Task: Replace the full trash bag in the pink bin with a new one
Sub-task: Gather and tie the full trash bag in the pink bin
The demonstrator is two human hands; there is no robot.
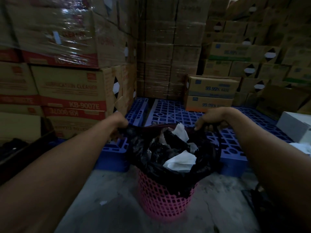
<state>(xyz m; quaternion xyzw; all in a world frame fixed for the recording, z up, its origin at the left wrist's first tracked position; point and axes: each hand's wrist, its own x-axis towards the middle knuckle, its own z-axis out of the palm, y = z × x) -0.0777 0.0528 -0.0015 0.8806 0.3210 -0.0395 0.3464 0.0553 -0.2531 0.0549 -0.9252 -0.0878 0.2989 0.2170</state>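
The pink bin [165, 197] stands upright on the concrete floor [117, 207], just in front of the blue pallets [176, 111]. The black trash bag [168, 148] sits inside the bin, with its upper part raised above the rim and its mouth open. White crumpled paper [180, 161] and dark wrapping are visible in the opening. The left hand [120, 125] has its grip clamped on the left edge of the bag mouth; the fingers are folded around bunched plastic. The right hand [211, 120] has its grip clamped on the right edge of the bag mouth, knuckles up, thumb pressed on the plastic. Both forearms extend forward from the lower corners of the view, and the bag's far edge is stretched taut between the two hands. Stacked cardboard boxes [70, 88], some under clear wrap, rise on the left, at the back and on the right. A small white scrap [103, 202] lies on the floor to the left of the bin. The scene is dim.
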